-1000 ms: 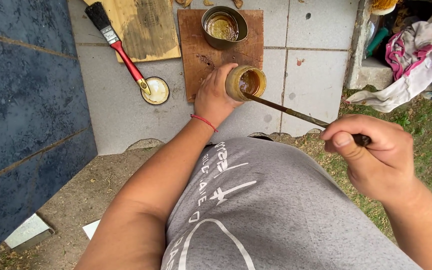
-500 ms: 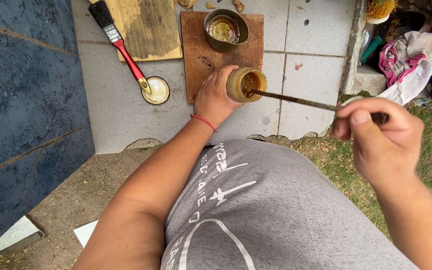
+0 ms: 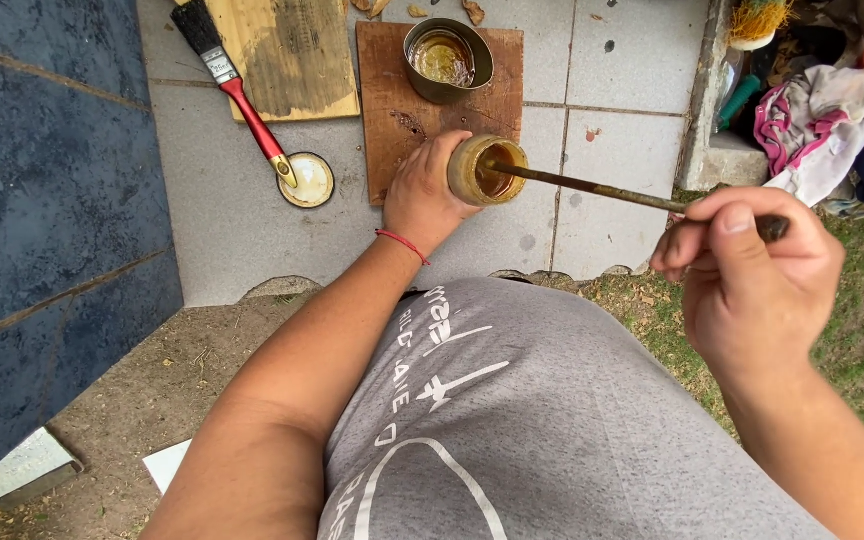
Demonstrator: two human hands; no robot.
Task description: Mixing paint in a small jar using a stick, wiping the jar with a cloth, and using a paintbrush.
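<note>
Gripping a small jar [image 3: 488, 170], the left hand [image 3: 430, 195] is held at the near edge of a brown board [image 3: 402, 110]; a thin stick [image 3: 592, 188], pinched by right-hand fingers [image 3: 727, 235], is dipped inside. Bare paving [image 3: 612, 140] is seen right.

Jar [image 3: 488, 170]: clear glass, glossy, smeared amber inside; gripped in the fingers of the left hand [image 3: 422, 195].
Stick [image 3: 592, 187]: thin, rough, matt brown, stained; one end in the jar, the other pinched between the fingers of the right hand [image 3: 747, 265].
Board [image 3: 432, 100]: bare wood, matt reddish brown, blotched; beyond the left fingertips.
Tin [image 3: 447, 60]: dull metal, wet glossy amber liquid inside; on the board.
Brush [image 3: 237, 90]: glossy red handle, bright metal band, black bristles; left of the left fingers.
Lid [image 3: 307, 180]: round metal, pale shiny inner face.
Plank [image 3: 287, 55]: pale raw wood, dark smears.
Paving [image 3: 602, 60]: grey tile, matt, speckled.
Rags [image 3: 812, 120]: crumpled cloth, matt.
</note>
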